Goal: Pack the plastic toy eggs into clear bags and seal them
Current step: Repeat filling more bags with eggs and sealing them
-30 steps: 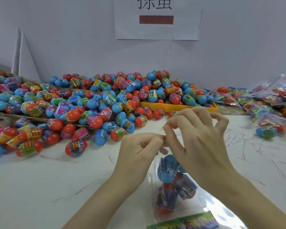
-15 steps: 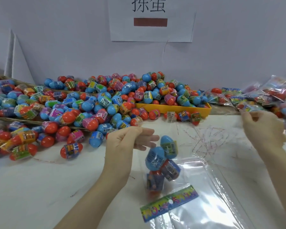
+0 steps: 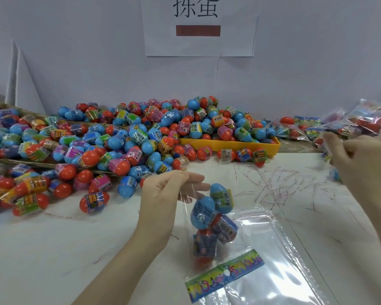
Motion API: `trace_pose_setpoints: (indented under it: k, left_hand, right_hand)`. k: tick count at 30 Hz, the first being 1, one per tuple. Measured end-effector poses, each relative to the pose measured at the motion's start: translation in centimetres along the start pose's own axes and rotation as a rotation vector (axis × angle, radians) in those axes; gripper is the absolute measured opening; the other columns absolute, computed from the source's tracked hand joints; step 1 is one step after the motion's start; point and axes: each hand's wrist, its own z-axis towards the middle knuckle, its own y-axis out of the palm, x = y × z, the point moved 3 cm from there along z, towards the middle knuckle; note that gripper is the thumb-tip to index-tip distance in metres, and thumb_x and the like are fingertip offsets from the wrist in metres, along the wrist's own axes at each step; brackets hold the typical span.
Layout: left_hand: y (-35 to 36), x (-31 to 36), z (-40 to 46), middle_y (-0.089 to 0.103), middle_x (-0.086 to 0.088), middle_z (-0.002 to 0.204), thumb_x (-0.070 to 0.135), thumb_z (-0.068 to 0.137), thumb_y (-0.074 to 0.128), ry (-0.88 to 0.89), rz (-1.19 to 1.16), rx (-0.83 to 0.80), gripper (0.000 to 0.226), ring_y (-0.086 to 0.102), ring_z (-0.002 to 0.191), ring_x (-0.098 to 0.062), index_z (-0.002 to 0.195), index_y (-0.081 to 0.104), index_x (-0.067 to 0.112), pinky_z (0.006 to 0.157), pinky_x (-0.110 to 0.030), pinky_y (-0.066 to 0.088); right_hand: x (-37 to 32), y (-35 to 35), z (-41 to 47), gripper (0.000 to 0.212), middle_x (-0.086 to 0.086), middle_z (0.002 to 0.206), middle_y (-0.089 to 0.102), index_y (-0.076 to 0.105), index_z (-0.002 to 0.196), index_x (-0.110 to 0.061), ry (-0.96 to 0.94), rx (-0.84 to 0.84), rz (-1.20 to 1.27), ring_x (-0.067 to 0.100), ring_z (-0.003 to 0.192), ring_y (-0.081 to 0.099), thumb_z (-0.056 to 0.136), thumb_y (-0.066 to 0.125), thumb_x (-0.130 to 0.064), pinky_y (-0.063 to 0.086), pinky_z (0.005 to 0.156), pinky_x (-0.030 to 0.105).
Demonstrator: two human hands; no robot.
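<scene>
My left grip [image 3: 163, 194] pinches the filled bag [image 3: 209, 221] by its top, eggs hanging just above the desk [image 3: 53, 249], my right grip [image 3: 365, 164] loose-fingered and seemingly empty by the packed pile [image 3: 350, 124], so I should pinch firmly and press the seal evenly.

A white paper sign [image 3: 199, 26] hangs on the wall, above the big pile of toy eggs [image 3: 141, 139]. It has two big black Chinese signs on it; the second reads 蛋, and the first is cut off at the top. Under them sits a dark red bar with no words. Below the pile, a bag's colourful card strip [image 3: 224, 275] has bright letters, too blurry to read. The egg wrappers have tiny print and bar codes, too small to read.
</scene>
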Motion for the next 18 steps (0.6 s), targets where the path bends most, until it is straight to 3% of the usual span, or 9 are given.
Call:
trace_pose_setpoints:
  k: [2,4,6,8,9,11,14,16,18]
  left_hand:
    - [0.0,0.0,0.0,0.071,-0.006,0.062,-0.005,0.088,0.040,-0.005,0.005,0.000,0.040,0.065,0.054,-0.007,0.066,0.069,0.009,0.049,-0.013,0.046]
    - [0.0,-0.1,0.0,0.071,-0.003,0.061,-0.004,0.089,0.040,-0.011,0.011,0.001,0.040,0.065,0.055,-0.008,0.065,0.069,0.011,0.050,-0.013,0.046]
    - [-0.1,-0.1,0.0,0.071,-0.001,0.061,-0.003,0.089,0.041,-0.020,0.011,0.001,0.040,0.065,0.056,-0.007,0.065,0.070,0.012,0.050,-0.012,0.046]
    - [0.0,-0.1,0.0,0.071,-0.001,0.061,-0.003,0.089,0.041,-0.022,0.011,0.003,0.040,0.065,0.056,-0.007,0.065,0.070,0.013,0.050,-0.012,0.046]
    - [0.0,-0.1,0.0,0.071,0.000,0.061,-0.003,0.089,0.041,-0.022,0.013,0.004,0.040,0.064,0.055,-0.007,0.065,0.070,0.013,0.050,-0.012,0.046]
    - [0.0,-0.1,0.0,0.071,0.001,0.061,-0.003,0.089,0.041,-0.025,0.017,0.004,0.040,0.063,0.054,-0.006,0.066,0.069,0.013,0.050,-0.012,0.046]
    - [0.0,-0.1,0.0,0.071,0.002,0.060,-0.003,0.089,0.041,-0.027,0.015,0.003,0.041,0.062,0.051,-0.005,0.065,0.069,0.014,0.049,-0.012,0.046]
    - [0.0,0.0,0.0,0.071,0.001,0.060,-0.003,0.089,0.041,-0.029,0.014,0.007,0.041,0.062,0.051,-0.005,0.064,0.069,0.014,0.049,-0.013,0.045]
    - [-0.1,0.0,0.0,0.071,0.001,0.060,-0.003,0.089,0.041,-0.026,0.015,0.011,0.041,0.061,0.051,-0.005,0.064,0.069,0.014,0.049,-0.013,0.045]
  right_hand:
    - [-0.8,0.5,0.0,0.021,0.016,0.107,0.053,0.064,0.103,-0.006,-0.018,-0.084,0.007,0.037,0.107,0.039,0.091,0.051,-0.016,0.027,0.099,0.059]
    - [-0.8,1.3,-0.2,0.063,0.009,0.140,0.029,0.041,0.134,-0.023,-0.013,-0.332,-0.083,0.026,0.128,0.018,0.078,0.057,0.001,0.014,0.107,0.054]
    - [0.0,2.1,-0.1,0.073,0.000,0.148,0.021,0.034,0.137,-0.037,-0.062,-0.403,-0.155,0.020,0.132,0.010,0.077,0.064,-0.007,0.011,0.107,0.055]
    - [0.2,1.7,-0.2,0.028,0.000,0.131,0.050,0.062,0.109,-0.039,-0.103,-0.325,-0.026,0.026,0.126,0.030,0.082,0.064,-0.038,0.020,0.105,0.059]
    - [0.0,1.5,0.0,0.025,0.001,0.107,0.065,0.071,0.083,-0.035,-0.067,-0.295,0.185,0.028,0.111,0.046,0.081,0.056,-0.054,0.028,0.100,0.058]
    - [-0.2,1.1,-0.1,0.071,0.000,0.051,0.057,0.068,0.047,-0.021,0.117,-0.340,0.702,0.017,0.058,0.053,0.083,0.029,-0.070,0.042,0.078,0.042]
    - [-0.6,0.8,-0.4,0.089,-0.007,0.031,0.030,0.076,0.082,-0.014,0.391,-0.659,1.324,0.008,0.029,0.028,0.082,0.011,-0.075,0.044,0.056,0.027]
    - [0.0,1.9,-0.8,0.084,-0.001,0.047,0.052,0.058,0.118,-0.005,0.432,-0.669,1.181,0.013,0.041,0.048,0.080,0.028,-0.073,0.049,0.053,0.030]
    - [-0.1,2.0,-0.8,0.089,0.024,0.117,0.058,0.022,0.143,-0.006,0.325,-0.407,0.633,0.037,0.104,0.057,0.077,0.057,-0.056,0.046,0.084,0.049]
